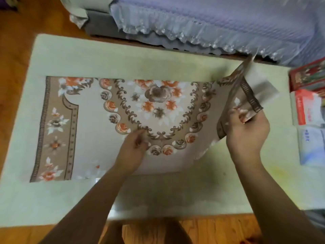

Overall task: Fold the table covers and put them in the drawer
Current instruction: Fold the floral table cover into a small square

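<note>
- Setting: wood floor [15, 55], low counter [123, 62] with a pale green top, sofa [219, 20] behind it under a lilac frilled throw.
- Table cover [88, 110]: floral print, tan border, orange and brown flowers, lies flat on the counter across its left and middle, long side left to right.
- Right end of the cover is lifted off the counter and bent back over itself; pale underside shows there.
- Right hand [246, 131]: fingers curled round the raised right edge, thumb on top, pinching the bordered hem.
- Left hand [133, 148]: at the near edge of the cover by the round flower ring, fingers bent and pinching the fabric. Grip detail is blurred.
- Both forearms come in from the bottom of the view.
- Far right of the counter, apart from the cover: red box [307, 74], a white pack with red print [306, 108] just in front of it, then a pale blue pack [311, 147] nearest the person.
</note>
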The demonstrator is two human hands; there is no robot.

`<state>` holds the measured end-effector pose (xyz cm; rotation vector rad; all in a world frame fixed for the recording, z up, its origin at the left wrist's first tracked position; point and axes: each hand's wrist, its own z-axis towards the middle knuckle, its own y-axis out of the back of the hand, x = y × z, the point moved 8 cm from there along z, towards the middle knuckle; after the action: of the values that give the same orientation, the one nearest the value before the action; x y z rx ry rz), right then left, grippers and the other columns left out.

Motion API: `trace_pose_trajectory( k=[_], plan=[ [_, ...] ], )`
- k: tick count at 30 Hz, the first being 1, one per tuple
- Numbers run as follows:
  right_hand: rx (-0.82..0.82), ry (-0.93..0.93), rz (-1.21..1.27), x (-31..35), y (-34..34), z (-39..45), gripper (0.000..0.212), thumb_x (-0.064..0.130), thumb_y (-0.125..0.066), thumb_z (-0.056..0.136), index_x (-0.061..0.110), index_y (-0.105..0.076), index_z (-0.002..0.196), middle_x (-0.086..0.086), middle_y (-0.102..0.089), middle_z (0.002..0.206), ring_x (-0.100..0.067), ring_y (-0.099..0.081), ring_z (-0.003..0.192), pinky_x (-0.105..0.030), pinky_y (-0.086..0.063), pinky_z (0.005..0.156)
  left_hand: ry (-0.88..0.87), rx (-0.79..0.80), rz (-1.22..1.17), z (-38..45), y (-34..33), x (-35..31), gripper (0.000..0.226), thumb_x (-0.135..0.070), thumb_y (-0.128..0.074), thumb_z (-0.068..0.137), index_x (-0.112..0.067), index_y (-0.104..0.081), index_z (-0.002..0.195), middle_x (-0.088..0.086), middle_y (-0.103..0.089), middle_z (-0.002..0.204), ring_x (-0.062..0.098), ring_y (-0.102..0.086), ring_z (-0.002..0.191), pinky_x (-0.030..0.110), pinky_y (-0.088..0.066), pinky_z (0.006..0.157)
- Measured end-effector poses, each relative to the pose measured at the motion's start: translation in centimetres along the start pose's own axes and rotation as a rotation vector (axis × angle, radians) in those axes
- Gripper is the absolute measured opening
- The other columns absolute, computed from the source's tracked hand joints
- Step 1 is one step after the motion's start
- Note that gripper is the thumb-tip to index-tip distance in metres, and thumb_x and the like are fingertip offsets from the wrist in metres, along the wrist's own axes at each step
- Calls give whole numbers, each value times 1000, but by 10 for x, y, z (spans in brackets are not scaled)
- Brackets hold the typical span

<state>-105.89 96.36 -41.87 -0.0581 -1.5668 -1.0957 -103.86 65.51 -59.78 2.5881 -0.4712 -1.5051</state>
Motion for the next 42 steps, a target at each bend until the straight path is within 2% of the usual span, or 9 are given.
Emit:
trace_pose_trajectory(
  k=[4,8,14,19,22,25,28,34,42],
  plan=[
    [298,367,-103,112,-104,-96,14,15,-66,87,10,-56,79,0,-54,67,-12,-47,63,-23,-33,56,299,-275,-461,-33,144,67,27,-29,-53,104,-17,-72,119,10,-72,119,29,-67,111,37,-55,87],
    [624,745,-357,125,-234,-238,16,20,-64,82,11,-60,95,-2,-60,86,-20,-55,73,-29,-45,59,431,-347,-834,-55,228,121,45,-44,-42,105,-11,-67,124,13,-73,118,26,-71,107,33,-55,84],
    [998,910,-776,49,-346,-356,44,23,-70,83,9,-61,123,-18,-54,131,-37,-50,119,-46,-50,97,516,-219,-747,-50,255,140,61,-68,-36,99,-14,-65,100,5,-61,66,20,-50,57,30,-40,55],
    [1074,1015,-688,56,-334,-369,35,33,-55,91,16,-62,122,-10,-57,132,-31,-51,124,-44,-45,104,462,-236,-432,-50,263,146,17,-24,-60,100,-14,-73,105,8,-78,94,22,-71,70,35,-60,66],
    [1157,947,-542,54,-320,-349,45,49,-42,101,21,-56,132,-1,-46,145,-21,-37,138,-40,-34,117,511,-280,-291,-48,272,159,16,-13,-56,98,-18,-71,101,5,-77,100,28,-75,85,44,-63,76],
    [908,793,-548,43,-301,-284,46,42,-38,103,15,-52,138,-6,-44,149,-24,-38,138,-44,-37,115,568,-313,-272,-44,283,164,15,-14,-55,97,-17,-70,98,13,-76,89,28,-69,63,33,-55,53],
    [636,617,-750,10,-273,-207,51,38,-37,100,8,-49,140,-22,-43,149,-40,-38,137,-54,-32,115,616,-380,-232,-46,298,166,14,-15,-58,93,-15,-72,92,21,-74,76,33,-68,57,49,-62,60],
    [614,133,-722,-49,-253,-157,73,48,-45,95,5,-32,153,-36,-20,156,-51,-22,143,-55,-16,118,674,-450,-248,-51,311,165,20,-4,-50,93,-10,-68,87,25,-69,86,45,-71,65,64,-60,63],
    [631,39,-776,-56,-258,-155,76,43,-55,97,28,-14,159,-16,-7,165,-42,-13,148,-56,-22,116,722,-139,-8,-52,309,163,18,-27,-71,95,-17,-65,109,8,-77,97,29,-73,90,40,-61,70]
  ],
)
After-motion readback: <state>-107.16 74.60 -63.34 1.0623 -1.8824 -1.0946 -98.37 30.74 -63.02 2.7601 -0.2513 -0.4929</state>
